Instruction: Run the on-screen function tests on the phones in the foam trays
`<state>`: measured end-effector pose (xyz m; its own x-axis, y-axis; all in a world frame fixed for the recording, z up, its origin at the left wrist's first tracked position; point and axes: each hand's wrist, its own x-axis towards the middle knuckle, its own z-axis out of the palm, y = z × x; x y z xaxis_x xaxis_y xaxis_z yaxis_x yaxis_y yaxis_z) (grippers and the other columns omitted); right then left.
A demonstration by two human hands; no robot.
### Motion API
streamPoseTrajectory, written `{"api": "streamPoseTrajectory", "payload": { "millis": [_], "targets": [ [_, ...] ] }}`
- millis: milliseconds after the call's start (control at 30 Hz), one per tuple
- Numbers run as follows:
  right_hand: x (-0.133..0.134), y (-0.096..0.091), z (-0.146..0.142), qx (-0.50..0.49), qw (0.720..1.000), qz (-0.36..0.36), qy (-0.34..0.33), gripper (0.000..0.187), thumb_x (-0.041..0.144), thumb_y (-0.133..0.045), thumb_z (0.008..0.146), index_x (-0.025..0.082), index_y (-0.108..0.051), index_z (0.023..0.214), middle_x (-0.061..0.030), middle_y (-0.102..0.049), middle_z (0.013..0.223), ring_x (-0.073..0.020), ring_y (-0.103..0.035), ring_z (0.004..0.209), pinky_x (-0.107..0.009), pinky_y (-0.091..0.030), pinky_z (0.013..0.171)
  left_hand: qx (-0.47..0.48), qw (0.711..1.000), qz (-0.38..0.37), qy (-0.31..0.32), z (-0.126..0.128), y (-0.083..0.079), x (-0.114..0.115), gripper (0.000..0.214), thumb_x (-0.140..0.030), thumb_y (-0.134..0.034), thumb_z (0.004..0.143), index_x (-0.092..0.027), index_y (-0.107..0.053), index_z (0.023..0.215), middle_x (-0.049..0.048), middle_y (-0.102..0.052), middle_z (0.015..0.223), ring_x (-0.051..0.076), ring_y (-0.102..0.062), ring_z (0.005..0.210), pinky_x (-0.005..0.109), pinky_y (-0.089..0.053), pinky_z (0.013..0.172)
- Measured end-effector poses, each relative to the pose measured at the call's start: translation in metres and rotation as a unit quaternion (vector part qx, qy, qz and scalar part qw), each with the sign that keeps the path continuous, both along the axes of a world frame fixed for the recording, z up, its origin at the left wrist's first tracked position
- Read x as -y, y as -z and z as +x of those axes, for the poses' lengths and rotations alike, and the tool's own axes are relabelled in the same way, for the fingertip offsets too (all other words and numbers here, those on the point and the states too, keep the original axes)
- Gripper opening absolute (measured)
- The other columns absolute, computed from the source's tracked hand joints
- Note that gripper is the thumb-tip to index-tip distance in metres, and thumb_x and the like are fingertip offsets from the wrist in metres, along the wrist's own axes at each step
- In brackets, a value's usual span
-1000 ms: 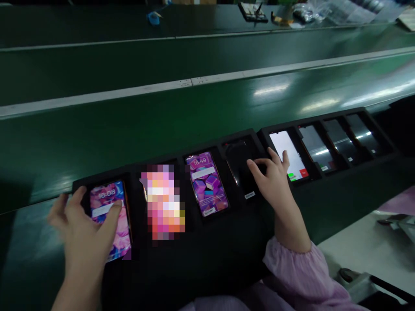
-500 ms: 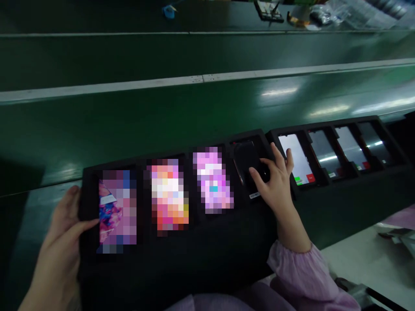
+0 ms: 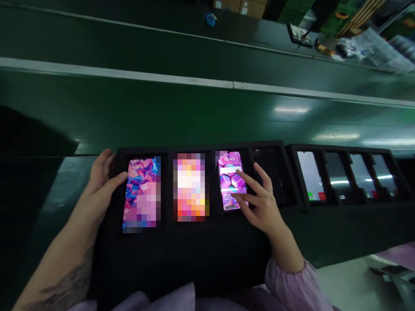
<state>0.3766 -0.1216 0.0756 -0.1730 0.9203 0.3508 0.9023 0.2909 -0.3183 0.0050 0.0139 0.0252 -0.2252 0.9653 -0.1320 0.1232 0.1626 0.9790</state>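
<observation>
A black tray (image 3: 184,252) with cut-out slots lies in front of me, lit phones in three slots. My left hand (image 3: 100,185) grips its left end, thumb over the rim beside the leftmost phone (image 3: 141,179). Pixel blocks cover much of that phone and all of the second phone (image 3: 191,188). Over the third phone (image 3: 228,177), which shows 16:49 on a purple wallpaper, my right hand (image 3: 262,205) is spread, fingertips at its screen; I cannot tell whether they touch. A dark phone (image 3: 269,166) lies in the rightmost slot, partly behind my fingers.
Another black tray (image 3: 343,211) adjoins on the right, holding several phones, some with pale screens. Behind runs a green bench (image 3: 162,116) with a light edge strip. Farther back are a blue object (image 3: 210,19), a small dark-framed item (image 3: 300,34) and clear plastic bags (image 3: 372,47).
My right hand has moved left from the dark fourth phone to the third phone. My left hand still holds the tray's end. The whole view has shifted and tilted.
</observation>
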Motion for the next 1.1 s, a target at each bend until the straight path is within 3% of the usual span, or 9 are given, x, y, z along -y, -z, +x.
{"api": "streamPoseTrajectory", "payload": {
  "millis": [133,200,300,400,533,633,767,933,1100],
  "targets": [
    [-0.010,0.004,-0.011,0.023,0.995,0.030,0.096,0.031,0.033,-0.059,0.103,0.026,-0.081,0.123,-0.0118,-0.056,0.165,-0.0432,-0.025,0.167,-0.077,-0.040,0.123,0.044,0.999,0.005,-0.022,0.000,-0.002,0.002,0.082,-0.039,-0.095,0.055,-0.023,-0.063,0.129,0.0118,-0.055,0.162,0.035,-0.036,0.164,0.058,-0.015,0.145],
    [-0.011,0.002,-0.027,0.014,0.999,0.025,0.020,0.032,0.035,-0.062,0.102,0.025,-0.079,0.126,-0.0130,-0.051,0.169,-0.0417,-0.020,0.169,-0.074,-0.039,0.126,0.039,0.998,0.016,-0.037,0.003,-0.007,0.007,0.071,-0.035,-0.091,0.057,-0.021,-0.066,0.122,0.0115,-0.061,0.156,0.034,-0.038,0.163,0.056,-0.015,0.145],
    [-0.010,0.000,-0.058,0.009,0.993,-0.024,-0.114,0.023,0.037,-0.066,0.101,0.030,-0.081,0.117,-0.0053,-0.053,0.168,-0.0389,-0.023,0.169,-0.070,-0.040,0.128,0.032,0.998,0.020,-0.048,0.011,-0.017,0.014,0.066,-0.032,-0.087,0.058,-0.020,-0.067,0.121,0.0114,-0.064,0.153,0.034,-0.041,0.162,0.056,-0.018,0.145],
    [-0.011,0.002,-0.073,0.025,0.995,-0.064,-0.076,0.029,0.034,-0.065,0.102,0.030,-0.077,0.127,-0.0074,-0.050,0.171,-0.0414,-0.025,0.168,-0.074,-0.039,0.127,0.011,0.998,0.002,-0.063,0.018,-0.026,0.016,0.067,-0.028,-0.083,0.057,-0.019,-0.069,0.122,0.0109,-0.066,0.151,0.034,-0.046,0.158,0.057,-0.021,0.144],
    [-0.008,0.001,-0.039,0.021,0.999,-0.011,0.034,0.037,0.030,-0.059,0.103,0.026,-0.074,0.137,-0.0130,-0.053,0.168,-0.0413,-0.021,0.169,-0.076,-0.040,0.125,-0.023,0.996,-0.018,-0.086,0.025,-0.034,0.019,0.062,-0.029,-0.078,0.058,-0.020,-0.073,0.119,0.0084,-0.070,0.145,0.036,-0.050,0.155,0.058,-0.023,0.144],
    [0.011,-0.006,0.011,0.022,0.991,0.065,0.116,0.030,0.027,-0.057,0.103,0.031,-0.085,0.112,-0.0044,-0.064,0.158,-0.0390,-0.027,0.167,-0.074,-0.037,0.128,-0.032,0.993,-0.013,-0.110,0.025,-0.030,0.019,0.056,-0.028,-0.076,0.058,-0.019,-0.075,0.113,0.0086,-0.074,0.137,0.039,-0.051,0.153,0.064,-0.022,0.143],
    [0.039,-0.005,0.056,0.042,0.981,0.066,0.177,0.031,0.031,-0.061,0.101,0.034,-0.088,0.086,-0.0003,-0.074,0.144,-0.0412,-0.038,0.161,-0.077,-0.035,0.127,-0.018,0.995,-0.011,-0.092,0.018,-0.011,0.018,0.055,-0.030,-0.076,0.067,-0.021,-0.074,0.121,0.0060,-0.073,0.139,0.036,-0.055,0.150,0.063,-0.022,0.143],
    [0.036,0.016,0.063,0.044,0.967,0.044,0.247,0.037,0.040,-0.050,0.106,0.030,-0.085,0.114,-0.0061,-0.061,0.160,-0.0415,-0.031,0.164,-0.078,-0.033,0.127,-0.015,0.995,0.007,-0.098,0.013,0.002,0.018,0.059,-0.040,-0.082,0.072,-0.022,-0.073,0.127,0.0057,-0.069,0.147,0.036,-0.055,0.151,0.063,-0.026,0.142],
    [0.027,0.013,0.052,0.041,0.962,0.114,0.245,0.038,0.038,-0.051,0.106,0.025,-0.079,0.129,-0.0111,-0.058,0.162,-0.0426,-0.036,0.161,-0.075,-0.034,0.127,-0.018,0.996,0.028,-0.081,0.015,-0.004,0.037,0.059,-0.033,-0.080,0.072,-0.019,-0.072,0.128,0.0046,-0.061,0.158,0.034,-0.042,0.161,0.056,-0.020,0.145]
  ]
}}
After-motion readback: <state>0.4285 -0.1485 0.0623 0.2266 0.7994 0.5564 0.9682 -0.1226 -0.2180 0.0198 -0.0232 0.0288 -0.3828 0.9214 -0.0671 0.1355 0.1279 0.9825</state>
